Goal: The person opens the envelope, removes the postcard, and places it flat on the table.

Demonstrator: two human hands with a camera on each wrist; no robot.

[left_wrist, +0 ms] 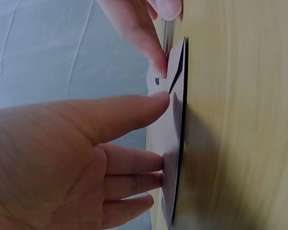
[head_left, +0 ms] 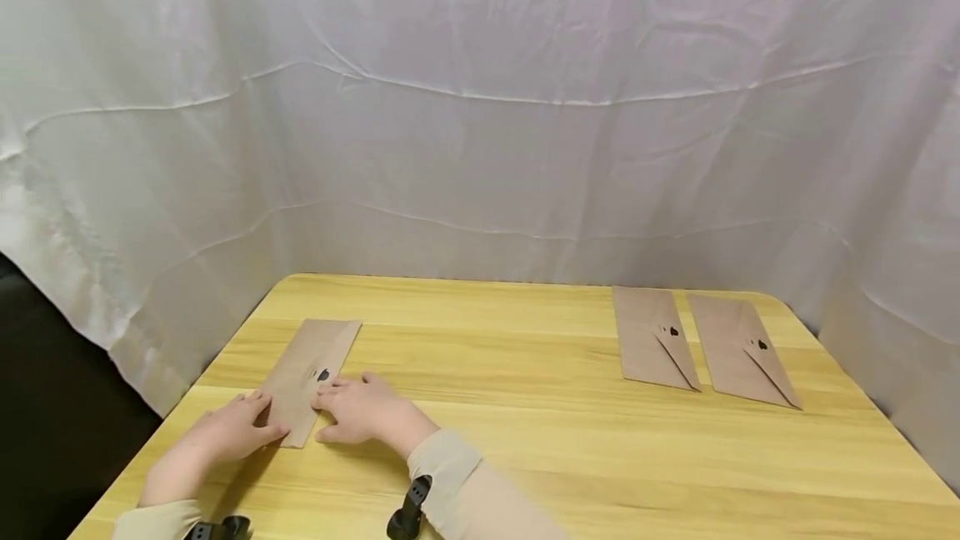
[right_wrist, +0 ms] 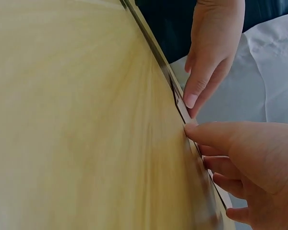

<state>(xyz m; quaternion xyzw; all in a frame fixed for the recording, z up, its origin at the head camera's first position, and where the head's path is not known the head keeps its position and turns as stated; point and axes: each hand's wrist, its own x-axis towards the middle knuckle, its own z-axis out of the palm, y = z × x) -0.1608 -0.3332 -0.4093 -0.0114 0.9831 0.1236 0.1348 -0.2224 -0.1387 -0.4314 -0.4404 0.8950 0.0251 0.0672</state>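
A brown paper envelope (head_left: 326,342) lies flat on the left part of the table, with a small dark mark near its right edge. My left hand (head_left: 234,427) rests fingertips on its left side, the thumb at the near end. From the right, my right hand (head_left: 366,412) touches the envelope's right edge with its fingers, its thumb lower beside the near corner. In the left wrist view, the flap of the envelope (left_wrist: 175,115) stands slightly apart at the near end, beside the left thumb. The fingers of both hands are extended, not curled round the paper.
Two similar brown envelopes, one (head_left: 647,344) and another (head_left: 738,357) to its right, lie side by side at the table's back right. White curtains (head_left: 480,165) hang behind the wooden table (head_left: 525,407). A black surface (head_left: 52,390) shows beyond its left edge.
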